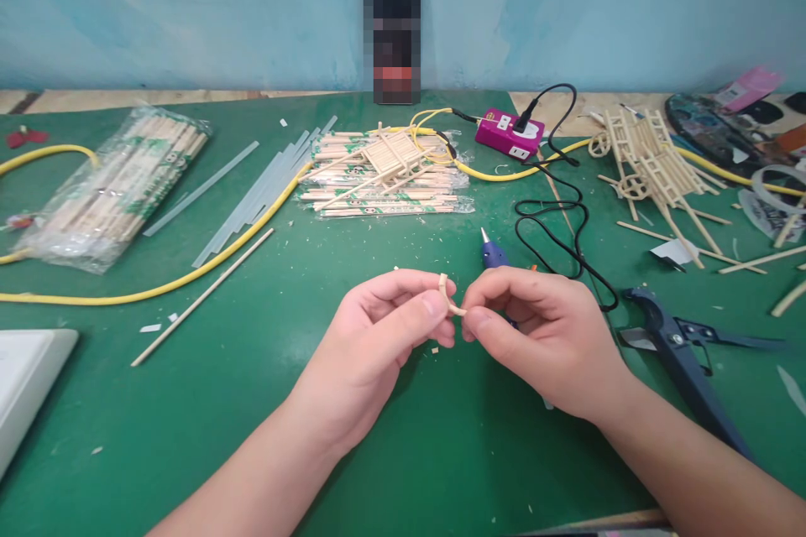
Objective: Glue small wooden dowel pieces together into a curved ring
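A small curved piece of pale wood, seemingly short chopstick bits joined in an arc, is pinched between my two hands. My left hand is closed, thumb and fingers gripping its upper left part. At its lower right end, my right hand is closed with thumb and fingertips on the tip. Just behind the right hand a blue glue gun lies on the table, its body partly hidden by the fingers. Right of that hand rests a dark cutter with a metal blade.
Wrapped chopsticks lie left; more packs at centre carry a small wooden frame. Glue sticks, a yellow cable, a purple power strip, a wheeled chopstick model and a loose chopstick surround the hands.
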### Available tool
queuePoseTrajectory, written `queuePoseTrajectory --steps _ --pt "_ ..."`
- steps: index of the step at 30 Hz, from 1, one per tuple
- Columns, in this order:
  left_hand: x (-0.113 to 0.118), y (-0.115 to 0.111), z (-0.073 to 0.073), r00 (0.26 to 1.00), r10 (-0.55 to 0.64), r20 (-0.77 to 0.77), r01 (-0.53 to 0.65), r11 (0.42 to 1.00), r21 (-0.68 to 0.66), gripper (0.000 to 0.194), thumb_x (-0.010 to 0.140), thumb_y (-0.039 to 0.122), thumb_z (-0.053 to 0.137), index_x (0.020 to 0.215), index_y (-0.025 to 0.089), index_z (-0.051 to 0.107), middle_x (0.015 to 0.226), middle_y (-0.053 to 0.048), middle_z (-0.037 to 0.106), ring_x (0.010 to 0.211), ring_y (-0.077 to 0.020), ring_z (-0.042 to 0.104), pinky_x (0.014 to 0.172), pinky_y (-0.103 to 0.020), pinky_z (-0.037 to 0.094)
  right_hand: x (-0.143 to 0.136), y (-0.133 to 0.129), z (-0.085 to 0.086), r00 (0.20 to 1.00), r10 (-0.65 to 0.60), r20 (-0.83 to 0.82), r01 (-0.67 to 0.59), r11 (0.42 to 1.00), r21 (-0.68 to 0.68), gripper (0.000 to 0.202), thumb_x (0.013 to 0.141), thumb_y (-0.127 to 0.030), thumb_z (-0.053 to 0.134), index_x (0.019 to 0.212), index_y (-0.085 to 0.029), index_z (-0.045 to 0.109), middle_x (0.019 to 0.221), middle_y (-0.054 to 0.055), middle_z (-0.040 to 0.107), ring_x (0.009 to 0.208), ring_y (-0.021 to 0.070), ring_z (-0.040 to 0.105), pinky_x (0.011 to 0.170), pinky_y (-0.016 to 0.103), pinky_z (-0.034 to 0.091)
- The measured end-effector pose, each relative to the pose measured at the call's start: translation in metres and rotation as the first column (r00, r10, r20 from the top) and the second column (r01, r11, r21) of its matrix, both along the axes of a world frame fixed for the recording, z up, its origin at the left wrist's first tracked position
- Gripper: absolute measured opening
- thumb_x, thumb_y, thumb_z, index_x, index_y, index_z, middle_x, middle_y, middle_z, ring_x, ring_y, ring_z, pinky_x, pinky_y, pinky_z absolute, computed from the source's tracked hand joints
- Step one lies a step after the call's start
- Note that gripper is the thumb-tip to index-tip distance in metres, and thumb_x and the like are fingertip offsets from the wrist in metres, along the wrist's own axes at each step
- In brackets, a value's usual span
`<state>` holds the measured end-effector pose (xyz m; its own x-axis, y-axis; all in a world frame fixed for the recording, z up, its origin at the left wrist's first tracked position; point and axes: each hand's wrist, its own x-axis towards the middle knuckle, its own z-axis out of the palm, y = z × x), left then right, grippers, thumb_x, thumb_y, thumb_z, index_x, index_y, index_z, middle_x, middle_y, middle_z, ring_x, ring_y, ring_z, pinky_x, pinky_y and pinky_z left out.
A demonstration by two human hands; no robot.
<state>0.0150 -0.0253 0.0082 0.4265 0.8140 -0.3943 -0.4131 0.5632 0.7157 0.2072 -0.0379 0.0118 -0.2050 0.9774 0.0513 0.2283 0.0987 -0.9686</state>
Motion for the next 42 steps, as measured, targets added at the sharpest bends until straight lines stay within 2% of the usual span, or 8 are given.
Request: queuePoseTrajectory --steps 3,9,14,19,24,27,34,42 --pt "0.0006 -0.0005 0.0015 0.999 -0.009 -0.032 0.009 1.0 0.001 0.019 0.082 0.029 0.094 0.092 0.017 0.083 0.08 -0.002 0.073 0.075 -0.0108 0.068 0.076 -0.021 0.057 0.0002 0.0005 -0.0002 1.0 0.003 -0.014 -0.003 1.0 -0.003 0.017 0.093 -0.013 0.066 0.079 -0.023 0.07 0.071 -0.002 0.074 0.062 0.0117 0.067 0.053 0.021 0.052" --pt "0.001 -0.0015 -0.0006 0.999 0.025 -0.025 -0.026 0.999 -0.028 0.011 0.089 0.027 0.089 0.092 0.018 0.085 0.081 -0.002 0.077 0.074 -0.0104 0.071 0.076 -0.021 0.06 0.001 -0.0007 -0.0027 0.991 -0.005 -0.134 0.002 1.0 -0.026 0.014 0.088 -0.009 0.07 0.088 -0.023 0.073 0.078 -0.002 0.079 0.068 0.0138 0.074 0.064 0.023 0.061" --pt "0.0013 -0.0019 -0.0019 0.999 0.055 -0.004 -0.055 0.997 -0.051 0.008 0.088 0.025 0.09 0.09 0.019 0.086 0.086 -0.002 0.08 0.075 -0.0107 0.075 0.077 -0.022 0.062 -0.0003 -0.0016 -0.0055 0.987 -0.038 -0.159 0.031 0.998 -0.045 0.013 0.091 -0.012 0.073 0.09 -0.024 0.074 0.08 -0.004 0.079 0.07 0.011 0.075 0.063 0.017 0.061" --pt "0.0025 -0.0012 0.0006 0.997 0.066 -0.037 -0.067 0.998 -0.022 0.01 0.085 0.025 0.092 0.086 0.018 0.085 0.083 -0.002 0.079 0.073 -0.0109 0.073 0.074 -0.021 0.061 0.0003 -0.0013 -0.0052 0.988 -0.03 -0.15 0.023 0.999 -0.047 0.011 0.093 -0.015 0.072 0.088 -0.024 0.075 0.078 -0.002 0.078 0.07 0.0143 0.075 0.064 0.023 0.063" --pt "0.0017 -0.0017 0.0024 0.993 0.023 -0.116 -0.02 0.999 0.031 0.014 0.09 0.033 0.087 0.089 0.019 0.084 0.08 -0.003 0.078 0.075 -0.0132 0.072 0.076 -0.023 0.061 0.0052 0.0007 -0.0062 0.972 -0.097 -0.214 0.087 0.995 -0.056 0.011 0.099 -0.02 0.069 0.102 -0.025 0.079 0.086 0.001 0.079 0.073 0.0158 0.076 0.066 0.026 0.066" --pt "0.0009 -0.0026 0.0013 0.993 -0.026 -0.112 0.033 0.998 0.058 0.014 0.093 0.032 0.085 0.09 0.019 0.083 0.082 -0.003 0.079 0.078 -0.0133 0.073 0.079 -0.024 0.061 0.0061 0.0009 -0.006 0.966 -0.091 -0.242 0.081 0.995 -0.054 0.016 0.102 -0.019 0.067 0.108 -0.027 0.08 0.089 0.001 0.08 0.075 0.0151 0.078 0.068 0.026 0.067" --pt "0.0011 -0.0048 0.0 0.995 -0.096 -0.035 0.099 0.992 0.076 0.013 0.094 0.027 0.083 0.087 0.017 0.081 0.085 -0.005 0.082 0.077 -0.0141 0.076 0.075 -0.024 0.063 0.007 -0.0019 -0.0049 0.981 0.028 -0.194 -0.011 0.996 0.091 0.024 0.101 -0.012 0.068 0.114 -0.028 0.08 0.091 0.0 0.079 0.077 0.0127 0.075 0.069 0.025 0.065" --pt "0.0006 -0.0053 0.0015 0.989 -0.143 -0.036 0.145 0.987 0.065 0.017 0.093 0.029 0.084 0.084 0.016 0.08 0.084 -0.006 0.082 0.071 -0.0131 0.074 0.073 -0.024 0.063 0.0073 -0.0002 -0.005 0.998 -0.002 -0.057 0.015 0.975 0.222 0.022 0.099 -0.011 0.069 0.109 -0.027 0.081 0.09 0.001 0.081 0.077 0.0147 0.075 0.066 0.027 0.063"
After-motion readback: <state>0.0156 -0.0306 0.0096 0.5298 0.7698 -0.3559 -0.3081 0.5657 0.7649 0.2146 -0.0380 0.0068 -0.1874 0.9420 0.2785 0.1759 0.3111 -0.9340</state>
